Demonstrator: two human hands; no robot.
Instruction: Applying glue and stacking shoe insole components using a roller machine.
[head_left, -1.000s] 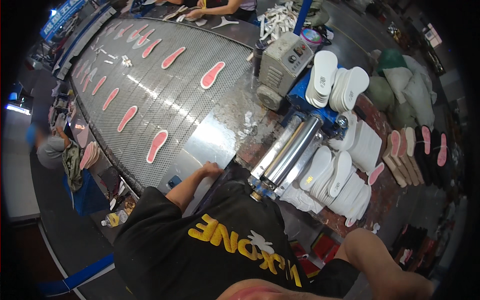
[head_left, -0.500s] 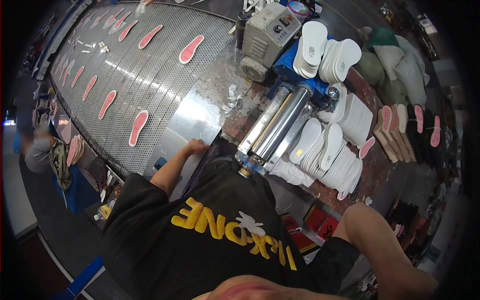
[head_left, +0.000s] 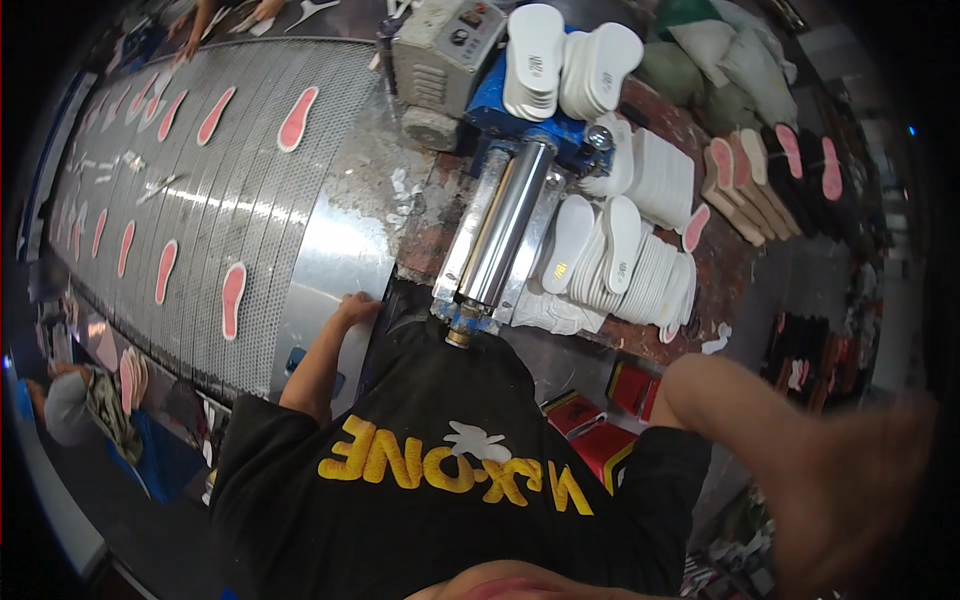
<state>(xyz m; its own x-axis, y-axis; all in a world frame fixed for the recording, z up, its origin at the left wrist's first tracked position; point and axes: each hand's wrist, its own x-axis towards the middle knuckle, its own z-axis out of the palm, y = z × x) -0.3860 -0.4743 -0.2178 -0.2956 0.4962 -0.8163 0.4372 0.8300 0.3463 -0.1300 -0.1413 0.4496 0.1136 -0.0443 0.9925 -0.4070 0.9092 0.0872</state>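
Observation:
My left hand (head_left: 357, 309) rests at the edge of a smooth metal plate (head_left: 335, 245), its fingers curled in; anything inside them is hidden. My right hand (head_left: 850, 480) is raised at the lower right with the elbow bent, smeared by motion, so its fingers cannot be made out. Pink insoles with white rims, such as this insole (head_left: 233, 301), lie in two rows on a mesh conveyor belt (head_left: 200, 205) to the left. Before me stands a roller machine with a shiny steel roller (head_left: 510, 225). White insoles (head_left: 620, 270) are stacked in leaning rows beside it.
More white insoles (head_left: 535, 50) stand on the blue machine top next to a grey control box (head_left: 445, 55). Beige and pink-topped insole stacks (head_left: 735, 190) stand at the right, sacks (head_left: 730, 70) behind. Another person's hands (head_left: 262, 12) reach over the belt's far end. Red boxes (head_left: 590, 430) lie below.
The whole view has shifted, so the belt and machine appear further left. My right forearm has swung outward and its blurred hand has come into view. My left hand stays at the plate edge.

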